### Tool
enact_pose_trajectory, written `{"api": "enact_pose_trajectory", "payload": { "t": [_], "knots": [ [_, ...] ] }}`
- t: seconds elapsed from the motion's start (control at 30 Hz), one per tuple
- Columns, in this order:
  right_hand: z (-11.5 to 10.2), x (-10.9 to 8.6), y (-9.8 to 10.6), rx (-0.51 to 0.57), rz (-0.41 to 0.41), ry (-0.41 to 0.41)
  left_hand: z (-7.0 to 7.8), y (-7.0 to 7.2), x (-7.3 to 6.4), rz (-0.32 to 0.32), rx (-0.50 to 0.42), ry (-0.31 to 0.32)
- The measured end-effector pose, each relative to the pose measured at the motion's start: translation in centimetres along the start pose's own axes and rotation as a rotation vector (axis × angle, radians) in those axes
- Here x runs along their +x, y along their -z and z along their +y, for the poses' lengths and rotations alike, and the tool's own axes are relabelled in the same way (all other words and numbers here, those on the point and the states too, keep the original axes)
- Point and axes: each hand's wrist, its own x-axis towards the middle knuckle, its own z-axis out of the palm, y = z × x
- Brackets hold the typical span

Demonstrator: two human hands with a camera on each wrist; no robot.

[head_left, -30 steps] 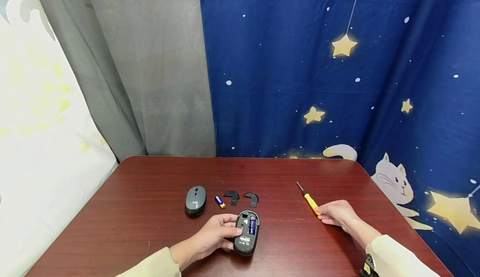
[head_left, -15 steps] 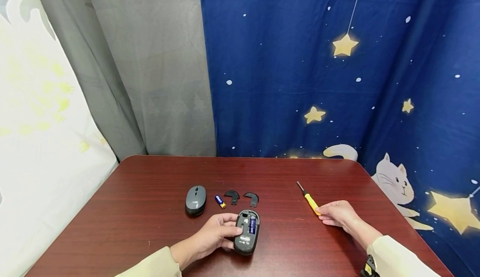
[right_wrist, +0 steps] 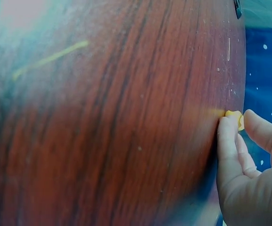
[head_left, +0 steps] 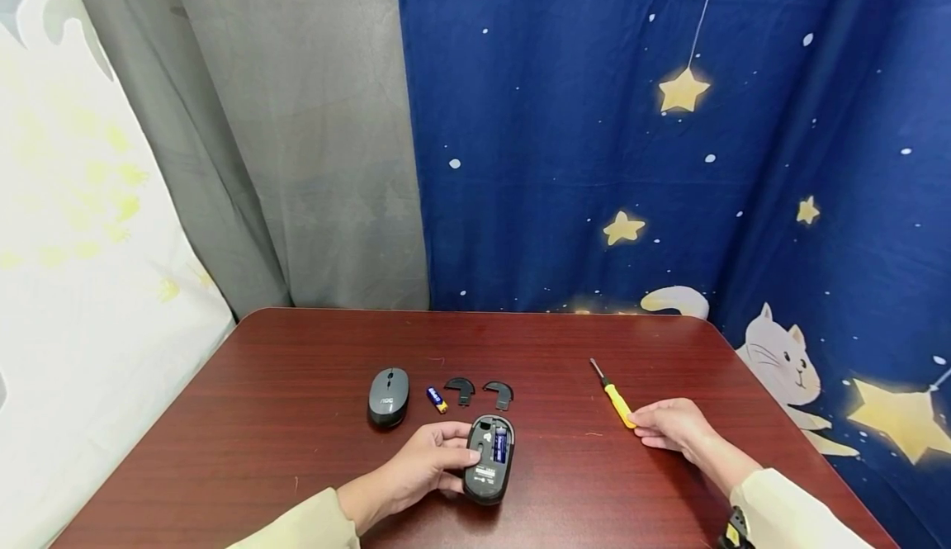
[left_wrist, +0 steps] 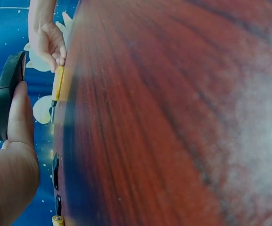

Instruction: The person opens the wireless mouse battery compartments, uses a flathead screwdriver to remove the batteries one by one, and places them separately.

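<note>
In the head view my left hand point(head_left: 427, 465) grips a black computer mouse point(head_left: 486, 479) by its left side, underside up. Its battery compartment is uncovered, and a blue battery point(head_left: 500, 445) lies in it. The left wrist view shows this mouse point(left_wrist: 4, 96) held above the table. On the right, my right hand point(head_left: 672, 423) pinches the handle end of a yellow screwdriver point(head_left: 618, 405), whose metal tip points away to the upper left. The right wrist view shows only the yellow end of the screwdriver point(right_wrist: 234, 118) between thumb and fingers.
Beyond the left hand lie a second, grey mouse point(head_left: 389, 398), a blue-and-yellow battery point(head_left: 436, 399) and two black battery covers point(head_left: 461, 390), all on the dark red table point(head_left: 550, 338). Curtains point(head_left: 550, 144) hang behind the table's far edge.
The screwdriver and right hand have shifted very slightly to the right in the head view. The left hand and the mouse in it look unchanged.
</note>
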Motion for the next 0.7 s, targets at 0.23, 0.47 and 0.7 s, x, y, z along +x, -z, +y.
{"api": "enact_pose_trajectory", "payload": {
  "t": [0.23,0.47,0.7],
  "knots": [
    [-0.5,0.0,0.5,0.029,0.013,0.007,0.1,0.1,0.0,0.013,-0.002,0.003],
    [-1.5,-0.1,0.6,0.040,0.022,0.022,0.1,0.1,0.1,0.010,-0.001,0.001],
    [-2.3,-0.2,0.1,0.081,-0.004,0.055,0.1,0.1,0.1,0.012,0.003,0.001]
  ]
}}
